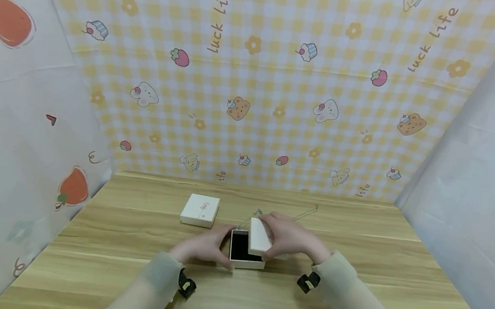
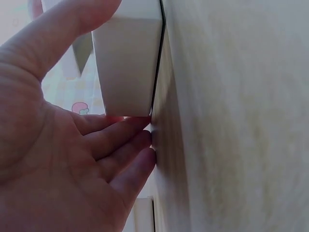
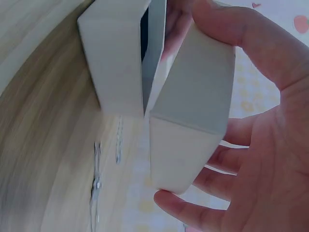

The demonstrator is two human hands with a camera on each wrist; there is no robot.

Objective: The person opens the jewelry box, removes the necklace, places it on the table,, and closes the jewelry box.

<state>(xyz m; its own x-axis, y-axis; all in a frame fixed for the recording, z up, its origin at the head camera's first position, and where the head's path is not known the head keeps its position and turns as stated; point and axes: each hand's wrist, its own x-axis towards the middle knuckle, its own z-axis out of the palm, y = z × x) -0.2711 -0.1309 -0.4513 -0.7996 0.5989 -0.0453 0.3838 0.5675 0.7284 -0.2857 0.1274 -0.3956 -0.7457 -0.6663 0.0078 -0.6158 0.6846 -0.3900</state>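
Note:
A small white box base (image 1: 247, 265) with a black lining stands on the wooden table. My left hand (image 1: 207, 247) grips it from the left, with the thumb at its near corner and the fingers at the far side. In the left wrist view the box wall (image 2: 128, 67) lies between thumb and fingers. My right hand (image 1: 290, 237) holds the white lid (image 1: 258, 238) by its edges, tilted over the right part of the base. In the right wrist view the lid (image 3: 193, 87) leans away from the base, leaving a wedge-shaped gap. The lid hides part of the black inside.
A second white box (image 1: 200, 210), with pink print on top, sits behind my left hand. Behind the base and right hand lies a thin necklace chain (image 1: 306, 213) with a small pendant (image 1: 258, 212). A patterned yellow-checked cloth (image 1: 259, 125) hangs behind the table.

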